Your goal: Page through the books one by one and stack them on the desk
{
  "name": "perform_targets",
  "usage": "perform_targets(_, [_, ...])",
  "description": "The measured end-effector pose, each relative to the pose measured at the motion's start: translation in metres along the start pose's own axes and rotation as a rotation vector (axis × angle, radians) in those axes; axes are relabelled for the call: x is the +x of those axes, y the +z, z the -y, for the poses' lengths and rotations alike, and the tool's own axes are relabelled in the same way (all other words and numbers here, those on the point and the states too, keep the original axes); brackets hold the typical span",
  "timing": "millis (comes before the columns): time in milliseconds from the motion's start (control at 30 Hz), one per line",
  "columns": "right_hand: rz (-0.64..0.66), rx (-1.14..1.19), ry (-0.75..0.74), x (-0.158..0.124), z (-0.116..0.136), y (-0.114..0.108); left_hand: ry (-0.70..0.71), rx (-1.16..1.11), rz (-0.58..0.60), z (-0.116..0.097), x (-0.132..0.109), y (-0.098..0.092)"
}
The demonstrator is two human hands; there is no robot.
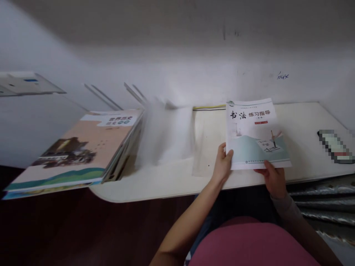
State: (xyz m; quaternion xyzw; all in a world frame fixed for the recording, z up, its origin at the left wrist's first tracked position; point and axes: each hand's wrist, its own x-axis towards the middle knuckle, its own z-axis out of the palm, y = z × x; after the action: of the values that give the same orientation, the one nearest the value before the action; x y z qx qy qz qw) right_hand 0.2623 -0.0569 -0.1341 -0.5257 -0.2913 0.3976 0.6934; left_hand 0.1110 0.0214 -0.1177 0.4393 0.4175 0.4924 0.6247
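A thin white and pale green workbook (pixel 253 135) with Chinese characters on its cover is held over the right part of the cream table (pixel 172 181). My left hand (pixel 222 164) grips its lower left edge, fingers wrapped round it. My right hand (pixel 273 179) pinches its bottom edge near the right corner. Both forearms reach up from my lap.
A stack of books (pixel 80 151) with a peach cover on top hangs over the table's left edge. A clear plastic sleeve (pixel 203 142) lies mid-table, blurred sheets beside it. A dark flat object (pixel 334 144) lies at the far right. A white wall stands close behind.
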Motion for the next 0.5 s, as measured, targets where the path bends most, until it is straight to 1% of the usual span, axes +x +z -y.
perform_targets(67, [-0.013,-0.032,-0.002,0.010,0.003,-0.018,0.044,0.160,0.157,0.000,0.002,-0.003])
perform_targets(100, [-0.018,-0.039,-0.002,0.015,0.004,-0.027,0.093,0.294,0.231,-0.002,0.004,-0.009])
perform_targets(133, [-0.021,-0.045,0.002,0.019,0.005,-0.035,0.160,0.457,0.277,-0.006,0.005,-0.017])
perform_targets(167, [-0.024,-0.056,0.007,0.023,0.005,-0.042,0.235,0.640,0.283,-0.009,0.006,-0.027])
perform_targets(200, [-0.024,-0.074,0.014,0.026,0.005,-0.047,0.306,0.829,0.248,-0.012,0.007,-0.038])
perform_targets(233, [-0.022,-0.096,0.020,0.028,0.004,-0.052,0.361,1.007,0.188,-0.015,0.008,-0.050])
perform_targets(267, [-0.014,-0.123,0.025,0.029,0.003,-0.055,0.391,1.163,0.130,-0.016,0.008,-0.061])
perform_targets(300, [-0.004,-0.154,0.027,0.030,0.002,-0.057,0.393,1.293,0.090,-0.016,0.008,-0.071])
perform_targets(333, [0.010,-0.189,0.025,0.031,0.000,-0.059,0.381,1.397,0.074,-0.016,0.007,-0.081])
perform_targets(400, [0.040,-0.276,-0.008,0.032,-0.005,-0.063,0.355,1.535,0.084,-0.013,0.005,-0.095])
perform_targets(433, [0.062,-0.342,-0.056,0.032,-0.008,-0.066,0.351,1.580,0.086,-0.012,0.003,-0.100])
perform_targets(500, [0.132,-0.491,-0.189,0.035,-0.013,-0.073,0.354,1.646,0.049,-0.010,0.000,-0.108])
